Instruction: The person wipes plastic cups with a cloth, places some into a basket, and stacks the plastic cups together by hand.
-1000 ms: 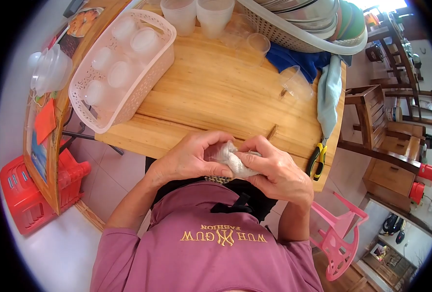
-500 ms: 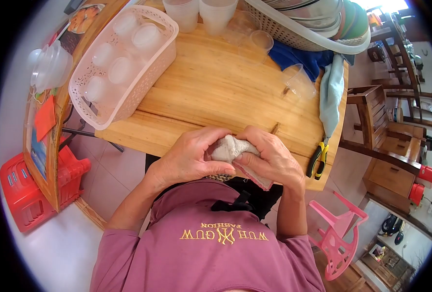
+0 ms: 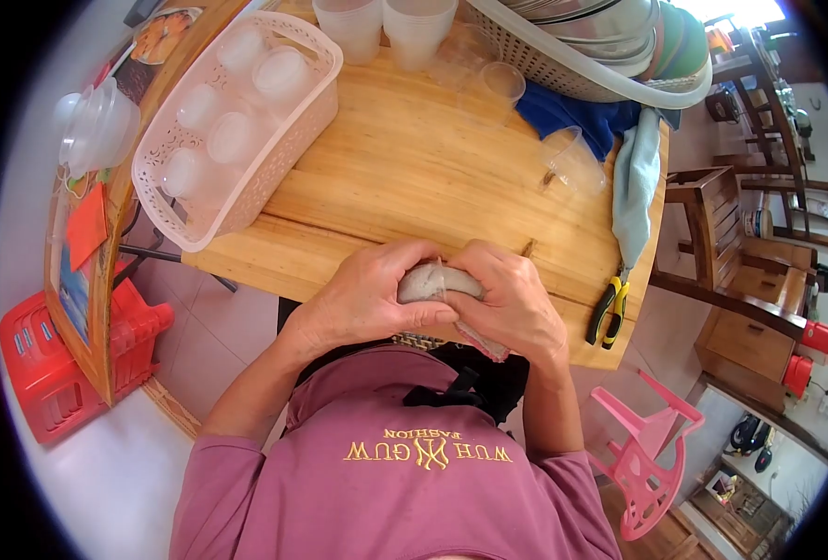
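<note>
Both hands meet at the table's near edge, close to my body. My left hand (image 3: 367,291) curls round a clear plastic cup, whose rim and side show faintly between the hands. A whitish cloth (image 3: 425,283) with a reddish edge is bunched inside the cup. My right hand (image 3: 512,301) grips the cloth from the right, its thumb against the cup's mouth, and a corner of the cloth hangs below the palm. Most of the cup is hidden by my fingers.
On the wooden table (image 3: 404,168) stand a pink basket (image 3: 274,168) of cups, stacked cups (image 3: 417,33), loose clear cups (image 3: 572,159), and a dish rack (image 3: 591,79). Blue cloth (image 3: 572,117), light-blue cloth (image 3: 634,201) and yellow-black pliers (image 3: 610,313) lie right. A pink chair (image 3: 652,448) stands below.
The cloth has been pushed and turned between my hands, and its hanging corner has shifted left and shrunk. My right hand has moved slightly left and rotated round it.
</note>
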Motion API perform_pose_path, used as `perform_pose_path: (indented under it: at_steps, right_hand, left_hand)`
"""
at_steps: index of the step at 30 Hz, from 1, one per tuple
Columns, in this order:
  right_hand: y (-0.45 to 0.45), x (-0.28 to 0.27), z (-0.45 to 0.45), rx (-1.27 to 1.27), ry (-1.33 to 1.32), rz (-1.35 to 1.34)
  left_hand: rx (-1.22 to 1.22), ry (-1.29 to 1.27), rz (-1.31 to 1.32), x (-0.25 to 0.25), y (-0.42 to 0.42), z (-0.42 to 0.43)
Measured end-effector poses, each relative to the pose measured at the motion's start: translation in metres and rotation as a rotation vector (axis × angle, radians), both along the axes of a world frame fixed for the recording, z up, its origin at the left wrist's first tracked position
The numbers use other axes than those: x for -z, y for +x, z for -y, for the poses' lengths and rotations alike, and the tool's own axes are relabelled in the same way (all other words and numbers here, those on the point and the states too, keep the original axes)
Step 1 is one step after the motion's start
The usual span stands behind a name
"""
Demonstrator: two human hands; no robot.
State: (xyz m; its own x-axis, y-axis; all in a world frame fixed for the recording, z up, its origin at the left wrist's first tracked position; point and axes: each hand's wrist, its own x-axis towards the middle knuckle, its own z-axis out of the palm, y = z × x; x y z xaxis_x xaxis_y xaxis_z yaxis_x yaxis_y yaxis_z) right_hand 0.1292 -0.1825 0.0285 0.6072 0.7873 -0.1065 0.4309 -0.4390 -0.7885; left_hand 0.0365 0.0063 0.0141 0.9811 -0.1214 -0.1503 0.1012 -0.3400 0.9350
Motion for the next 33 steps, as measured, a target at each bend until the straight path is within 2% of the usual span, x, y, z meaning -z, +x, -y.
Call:
perform_pose_path:
  at_steps: [2,4,5,6,7,8,9,10,11,12,14,15,17,20,21,23,24,26,27,29,33]
  right_hand:
    - [0.002,-0.004,0.006,0.019,0.019,0.015]
    - [0.004,-0.01,0.013,0.217,0.023,-0.196]
    - [0.006,-0.009,0.017,0.215,0.021,-0.195]
    - [0.008,-0.005,0.022,0.378,0.126,-0.144]
    - [0.009,-0.003,0.025,0.54,0.231,-0.091]
    - [0.007,-0.003,0.023,0.538,0.232,-0.09]
    - [0.004,-0.004,0.019,0.631,0.458,-0.089]
    - [0.001,-0.004,0.017,0.721,0.685,-0.087]
    - [-0.005,-0.006,0.019,0.692,0.705,-0.141]
    - [-0.013,0.0,0.018,0.541,0.635,0.0]
    - [-0.022,0.012,0.005,0.256,0.518,0.259]
    - [-0.025,0.018,-0.003,0.201,0.553,0.264]
    - [-0.03,0.023,-0.004,0.171,0.545,0.269]
    - [-0.027,0.024,0.002,0.174,0.531,0.269]
    - [-0.025,0.027,0.006,0.257,0.483,0.226]
    - [-0.023,0.026,0.008,0.374,0.472,0.097]
    - [-0.023,0.026,0.008,0.37,0.475,0.101]
    - [-0.024,0.027,0.005,0.318,0.494,0.115]
    - [-0.027,0.026,0.002,0.317,0.516,0.111]
    - [-0.028,0.026,-0.001,0.306,0.514,0.121]
    - [-0.03,0.027,-0.001,0.305,0.489,0.106]
  left_hand:
    - [-0.101,-0.081,-0.094,0.0,0.0,0.001]
    - [-0.134,-0.185,-0.081,0.006,-0.002,0.001]
    - [-0.162,-0.286,-0.07,0.009,-0.003,0.001]
    - [-0.164,-0.288,-0.069,0.011,-0.006,0.0]
    - [-0.215,-0.483,-0.146,0.011,-0.009,-0.001]
    - [-0.266,-0.678,-0.222,0.012,-0.01,-0.002]
    - [-0.267,-0.677,-0.22,0.017,-0.008,-0.002]
    - [-0.355,-0.823,-0.181,0.023,-0.005,-0.002]
    - [-0.442,-0.968,-0.14,0.027,-0.002,-0.001]
    - [-0.44,-0.969,-0.139,0.025,0.0,0.003]
    - [-0.493,-1.27,-0.142,0.019,0.007,0.011]
    - [-0.492,-1.27,-0.14,0.021,0.01,0.011]
    - [-0.416,-1.597,-0.167,0.029,0.015,0.01]
    - [-0.311,-1.735,-0.207,0.027,0.012,0.003]
    - [-0.306,-1.737,-0.205,0.023,0.011,0.005]
    - [-0.507,-1.62,-0.306,0.016,0.007,0.012]
    - [-0.505,-1.62,-0.299,0.019,0.008,0.015]
    - [-0.49,-1.232,-0.16,0.03,0.009,0.021]
    - [-0.489,-1.232,-0.153,0.032,0.011,0.022]
    - [-0.641,-1.115,-0.089,0.032,0.014,0.021]
    - [-0.669,-0.991,-0.028,0.023,0.01,0.017]
